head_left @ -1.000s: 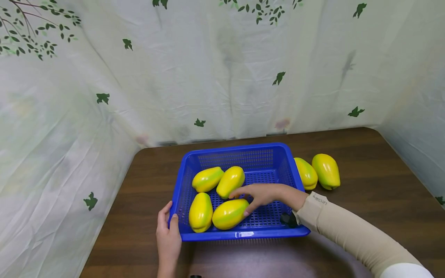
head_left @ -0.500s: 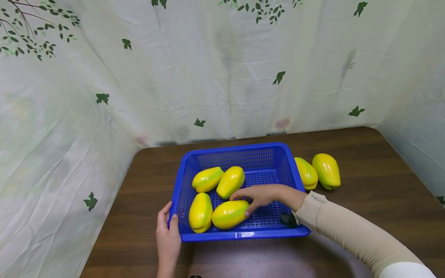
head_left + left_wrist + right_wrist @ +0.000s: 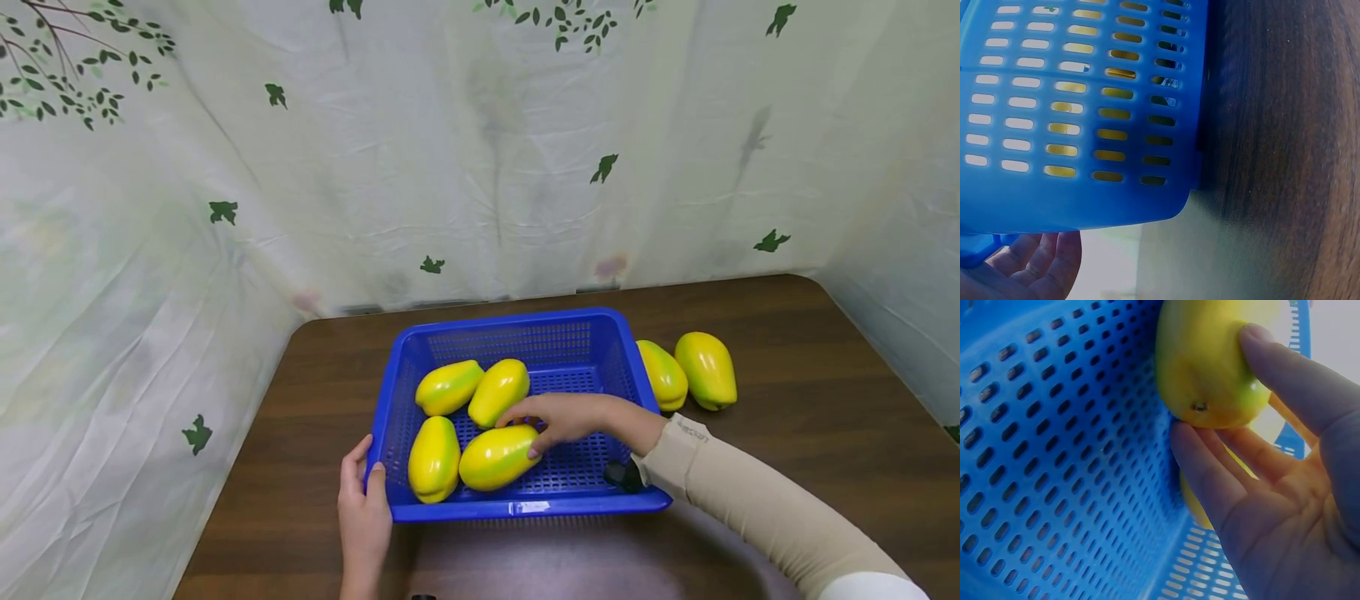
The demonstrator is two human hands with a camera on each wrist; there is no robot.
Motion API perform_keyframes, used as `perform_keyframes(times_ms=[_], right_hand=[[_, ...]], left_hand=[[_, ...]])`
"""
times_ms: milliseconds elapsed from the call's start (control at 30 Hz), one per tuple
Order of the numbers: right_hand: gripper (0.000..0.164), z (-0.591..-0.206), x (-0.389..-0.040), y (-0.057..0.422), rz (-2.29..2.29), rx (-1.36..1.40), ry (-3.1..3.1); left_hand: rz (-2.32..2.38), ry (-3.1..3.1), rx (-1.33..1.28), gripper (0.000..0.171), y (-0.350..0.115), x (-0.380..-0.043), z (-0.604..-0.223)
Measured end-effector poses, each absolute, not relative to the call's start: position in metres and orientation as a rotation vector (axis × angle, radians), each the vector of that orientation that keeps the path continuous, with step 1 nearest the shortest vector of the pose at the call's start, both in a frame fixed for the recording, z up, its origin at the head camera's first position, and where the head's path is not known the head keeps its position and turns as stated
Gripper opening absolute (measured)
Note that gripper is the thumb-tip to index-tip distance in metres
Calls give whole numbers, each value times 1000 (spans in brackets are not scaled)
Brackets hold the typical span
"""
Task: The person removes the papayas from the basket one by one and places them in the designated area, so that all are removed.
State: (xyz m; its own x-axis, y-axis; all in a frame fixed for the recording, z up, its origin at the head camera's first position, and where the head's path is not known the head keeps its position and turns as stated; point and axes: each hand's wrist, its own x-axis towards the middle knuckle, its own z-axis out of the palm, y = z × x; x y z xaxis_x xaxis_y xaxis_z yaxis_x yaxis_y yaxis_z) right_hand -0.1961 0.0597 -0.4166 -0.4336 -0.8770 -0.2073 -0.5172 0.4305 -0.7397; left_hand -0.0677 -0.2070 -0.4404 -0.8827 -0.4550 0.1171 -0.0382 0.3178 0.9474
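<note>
At right fingers (image 3: pixel 1204 465): glossy yellow fruit (image 3: pixel 493 460), green-tinged, oval.

Pale cloth walls (image 3: pixel 450 183) w/ green prints (image 3: pixel 222 212) (bit creased) behind dk brown wood-grain table (image 3: pixel 795 358).

Head view: basket rim (image 3: pixel 457 512) hides some fingers of your left hand (image 3: pixel 363 508); basket wall covers part of an outer fruit (image 3: pixel 666 379). Lettering (image 3: pixel 690 428) on your cuff (image 3: pixel 675 460): too small. Dark object (image 3: pixel 423 597) cropped at bottom edge.
</note>
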Motion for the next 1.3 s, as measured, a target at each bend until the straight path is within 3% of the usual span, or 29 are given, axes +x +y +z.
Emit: perform_keyframes(times_ms=[1300], right_hand=[[54, -387, -205, 90, -1579, -1090, 2298]], left_hand=[[-1606, -2216, 454, 35, -207, -68, -440]])
